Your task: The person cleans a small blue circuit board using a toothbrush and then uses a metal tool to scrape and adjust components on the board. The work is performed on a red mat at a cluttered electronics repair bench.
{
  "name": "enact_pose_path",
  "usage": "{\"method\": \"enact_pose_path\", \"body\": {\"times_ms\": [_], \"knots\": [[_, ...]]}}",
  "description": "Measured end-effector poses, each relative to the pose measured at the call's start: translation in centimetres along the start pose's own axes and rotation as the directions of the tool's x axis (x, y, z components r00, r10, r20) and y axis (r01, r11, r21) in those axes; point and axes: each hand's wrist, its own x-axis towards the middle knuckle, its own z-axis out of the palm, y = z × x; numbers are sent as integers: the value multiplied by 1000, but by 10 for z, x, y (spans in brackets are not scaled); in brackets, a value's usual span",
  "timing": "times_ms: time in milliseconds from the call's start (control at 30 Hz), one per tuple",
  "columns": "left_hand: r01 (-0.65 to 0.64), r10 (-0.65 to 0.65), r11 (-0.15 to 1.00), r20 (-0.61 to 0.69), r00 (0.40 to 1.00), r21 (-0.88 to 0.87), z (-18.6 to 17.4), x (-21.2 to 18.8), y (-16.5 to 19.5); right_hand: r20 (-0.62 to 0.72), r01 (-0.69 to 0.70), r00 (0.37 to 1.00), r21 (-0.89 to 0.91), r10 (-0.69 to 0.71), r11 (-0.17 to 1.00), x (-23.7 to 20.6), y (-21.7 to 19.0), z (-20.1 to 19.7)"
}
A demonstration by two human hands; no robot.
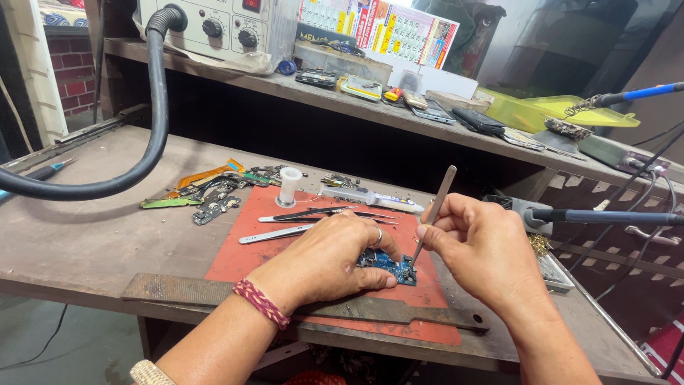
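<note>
Landmark: I take the red work mat [263,246] as my reference; it lies flat on the worn wooden bench [78,235].
Circuit board: I see a small blue circuit board [388,264] on the mat's near right part, mostly covered by the left hand.
Left hand: my left hand [324,260] lies palm down on the mat over the board, fingers curled close together and pressing it down, thumb stretched along the board's near edge; there is a ring on one finger and a red braided band on the wrist.
Right hand: my right hand [484,249] hovers over the mat's right edge, thumb and fingers pinched tight on a slim metal tool [429,214].
Metal tool: it stands tilted, its upper end leaning away from the mat, its tip touching the board's right end.
Tweezers: black tweezers [324,212] and a silver pair [274,234] lie on the mat just beyond the left hand.
White spool: a small white spool [289,185] stands upright at the mat's far edge.
Syringe tube: a white syringe tube [374,198] lies along the mat's far edge, right of the spool.
Scrap parts: loose flex cables and board pieces [210,192] lie on the bench just left of the mat's far corner.
Black hose: a thick black hose [135,142] curves across the bench well left of the mat.
Metal file: a long flat file [214,291] lies across the mat's near edge.
Soldering iron: a blue-handled iron [605,215] rests right of the mat, beside the right hand.
</note>
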Motion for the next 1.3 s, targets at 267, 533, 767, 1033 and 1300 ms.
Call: {"method": "enact_pose_path", "body": {"times_ms": [267, 533, 767, 1033, 1300], "knots": [[-34, 34, 999, -17, 999, 5, 2, 0, -2, 5, 20, 1000, -23, -19, 1000, 1, 3, 2], [-72, 71, 996, 26, 997, 44, 6, 1, -6, -7, 21, 1000, -55, -21, 998, 1, 3, 1], [-94, 90, 992, 41, 995, 86, 8, 1, -9, -6, 27, 1000, -45, -27, 999, 1, 2, 3], [-67, 59, 993, 77, 995, 98, 9, 1, -8, -4, 11, 1000, -61, -11, 998, 0, 0, 2], [-74, 66, 992, 76, 995, 103, 9, 2, -9, -25, -5, 1000, -98, 3, 995, 1, 1, -1]]}}
